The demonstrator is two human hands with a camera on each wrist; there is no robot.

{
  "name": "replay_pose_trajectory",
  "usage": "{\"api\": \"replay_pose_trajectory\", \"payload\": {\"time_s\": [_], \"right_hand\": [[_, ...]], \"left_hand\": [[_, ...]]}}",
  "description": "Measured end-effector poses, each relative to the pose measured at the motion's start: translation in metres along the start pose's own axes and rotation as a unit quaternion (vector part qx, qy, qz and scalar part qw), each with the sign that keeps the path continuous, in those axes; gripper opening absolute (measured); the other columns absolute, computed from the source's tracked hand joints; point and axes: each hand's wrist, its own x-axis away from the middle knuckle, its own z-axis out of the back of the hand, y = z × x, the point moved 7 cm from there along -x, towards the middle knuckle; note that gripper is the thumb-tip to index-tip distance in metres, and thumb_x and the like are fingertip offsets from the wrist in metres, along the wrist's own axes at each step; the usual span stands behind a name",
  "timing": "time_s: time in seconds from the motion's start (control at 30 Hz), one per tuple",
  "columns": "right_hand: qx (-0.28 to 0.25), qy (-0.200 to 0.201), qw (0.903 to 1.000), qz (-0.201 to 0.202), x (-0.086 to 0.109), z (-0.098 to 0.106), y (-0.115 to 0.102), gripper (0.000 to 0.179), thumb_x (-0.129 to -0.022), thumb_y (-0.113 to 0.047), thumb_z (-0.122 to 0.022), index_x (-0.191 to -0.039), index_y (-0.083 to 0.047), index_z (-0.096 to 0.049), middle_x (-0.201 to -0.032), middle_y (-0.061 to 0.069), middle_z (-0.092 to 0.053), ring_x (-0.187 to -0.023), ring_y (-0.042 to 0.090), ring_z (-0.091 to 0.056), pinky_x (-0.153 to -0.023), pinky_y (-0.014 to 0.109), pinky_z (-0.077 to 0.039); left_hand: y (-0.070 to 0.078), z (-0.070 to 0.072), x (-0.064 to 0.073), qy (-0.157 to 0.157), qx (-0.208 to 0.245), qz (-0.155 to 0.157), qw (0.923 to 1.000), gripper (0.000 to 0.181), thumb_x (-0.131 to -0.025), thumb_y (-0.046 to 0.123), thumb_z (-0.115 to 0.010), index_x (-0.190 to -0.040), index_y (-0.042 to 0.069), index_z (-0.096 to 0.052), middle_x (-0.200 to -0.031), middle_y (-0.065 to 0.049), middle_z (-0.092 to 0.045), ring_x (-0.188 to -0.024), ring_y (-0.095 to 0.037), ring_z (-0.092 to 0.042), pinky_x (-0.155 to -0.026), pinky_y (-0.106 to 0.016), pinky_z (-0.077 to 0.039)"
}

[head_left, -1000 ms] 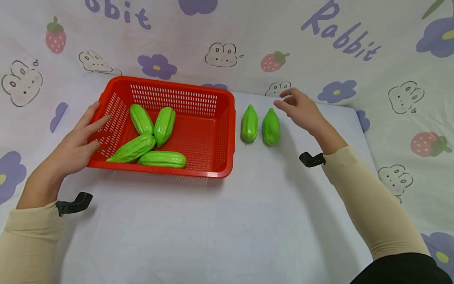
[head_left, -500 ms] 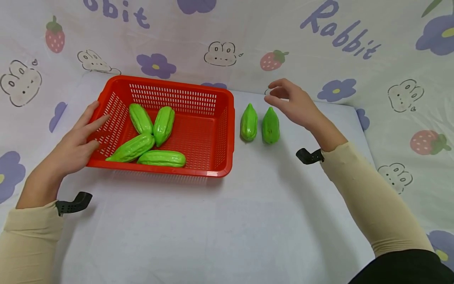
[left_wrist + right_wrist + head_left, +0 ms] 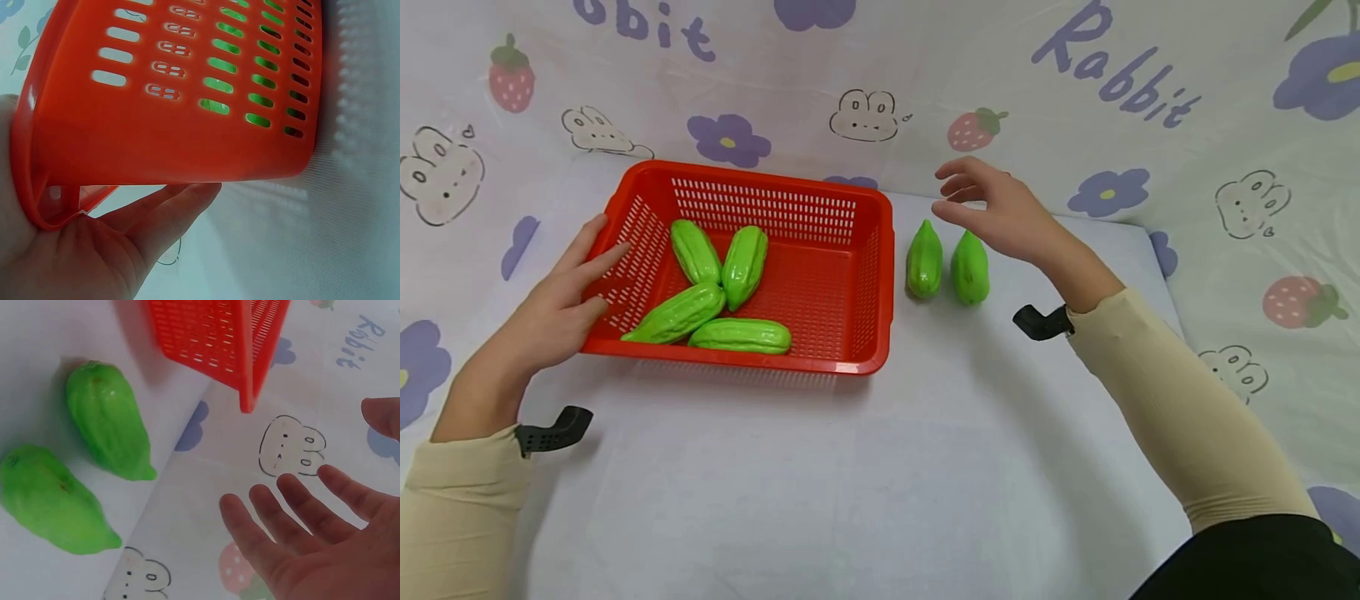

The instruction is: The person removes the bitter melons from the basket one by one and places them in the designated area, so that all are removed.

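Observation:
In the head view my left hand holds the left end of a red plastic basket, with fingers on both sides of the rim. The left wrist view shows the rim between thumb and fingers. Several glossy green, ridged gourds lie in the left half of the basket. Two more stand outside on its right: the nearer gourd beside the basket wall and the outer gourd. Above their pointed tips hovers my right hand, fingers spread and slightly bent, holding nothing. In the right wrist view both gourds lie left of the hand.
A white cloth-covered table lies under everything. Behind it rises a white sheet printed with rabbits, flowers and strawberries. The basket's right wall stands close to the nearer loose gourd.
My right hand has moved left, from beyond the outer gourd to above the tips of both. The left hand, the basket and the gourds have stayed in place.

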Motion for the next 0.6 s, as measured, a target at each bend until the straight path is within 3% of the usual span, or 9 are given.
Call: {"api": "replay_pose_trajectory", "payload": {"time_s": [0.07,0.23,0.3,0.37,0.47,0.53,0.6], "right_hand": [[0.002,-0.003,1.0000,0.009,-0.002,-0.001,-0.005,0.058,-0.106,-0.043,-0.064,-0.154,-0.014,-0.053,-0.147,0.011,-0.062,-0.138,0.030,-0.058,-0.115,0.057,-0.043],[0.011,-0.008,0.9997,0.021,-0.005,-0.004,-0.017,0.058,-0.105,-0.042,-0.064,-0.155,-0.015,-0.053,-0.147,0.009,-0.062,-0.137,0.028,-0.059,-0.114,0.056,-0.045],[0.014,-0.011,0.9996,0.023,-0.005,-0.004,-0.021,0.059,-0.105,-0.043,-0.064,-0.156,-0.016,-0.053,-0.147,0.008,-0.062,-0.137,0.026,-0.059,-0.113,0.056,-0.046],[0.014,-0.013,0.9995,0.026,-0.006,-0.005,-0.026,0.059,-0.105,-0.043,-0.064,-0.156,-0.017,-0.052,-0.147,0.008,-0.062,-0.137,0.026,-0.059,-0.113,0.056,-0.045],[0.019,-0.017,0.9991,0.033,-0.008,-0.006,-0.033,0.060,-0.104,-0.045,-0.065,-0.156,-0.019,-0.053,-0.147,0.006,-0.063,-0.137,0.024,-0.059,-0.113,0.055,-0.046],[0.019,-0.020,0.9988,0.040,-0.010,-0.008,-0.039,0.059,-0.104,-0.045,-0.065,-0.156,-0.019,-0.053,-0.147,0.006,-0.063,-0.137,0.024,-0.059,-0.112,0.054,-0.047],[0.020,-0.024,0.9984,0.047,-0.012,-0.009,-0.045,0.059,-0.104,-0.045,-0.066,-0.156,-0.019,-0.053,-0.146,0.005,-0.063,-0.137,0.023,-0.059,-0.111,0.051,-0.050]], "left_hand": [[0.000,0.000,0.000,0.001,0.001,-0.001,1.0000,0.072,-0.102,-0.010,-0.044,-0.171,0.002,-0.026,-0.182,0.005,0.010,-0.166,-0.031,0.005,-0.125,-0.056,-0.026],[0.000,0.000,0.001,0.003,-0.002,-0.003,1.0000,0.072,-0.102,-0.009,-0.044,-0.171,0.003,-0.027,-0.182,0.005,0.009,-0.167,-0.029,0.004,-0.114,-0.023,-0.024],[0.000,-0.001,0.001,0.003,-0.002,-0.003,1.0000,0.072,-0.102,-0.009,-0.044,-0.171,0.003,-0.027,-0.182,0.005,0.009,-0.166,-0.030,0.004,-0.113,-0.024,-0.024],[0.000,-0.001,0.001,0.002,0.000,-0.002,1.0000,0.072,-0.102,-0.010,-0.044,-0.171,0.002,-0.026,-0.182,0.005,0.010,-0.166,-0.031,0.004,-0.122,-0.038,-0.027],[0.000,0.000,0.001,0.001,0.000,-0.001,1.0000,0.072,-0.102,-0.010,-0.044,-0.171,0.003,-0.027,-0.182,0.005,0.010,-0.166,-0.031,0.004,-0.122,-0.041,-0.027],[0.000,0.000,0.001,0.000,0.000,0.000,1.0000,0.073,-0.102,-0.010,-0.044,-0.171,0.002,-0.026,-0.182,0.005,0.010,-0.166,-0.032,0.004,-0.122,-0.040,-0.028],[-0.001,0.000,0.001,0.000,-0.003,0.001,1.0000,0.072,-0.102,-0.009,-0.045,-0.171,0.003,-0.027,-0.182,0.006,0.009,-0.166,-0.031,0.003,-0.115,-0.028,-0.027]]}}
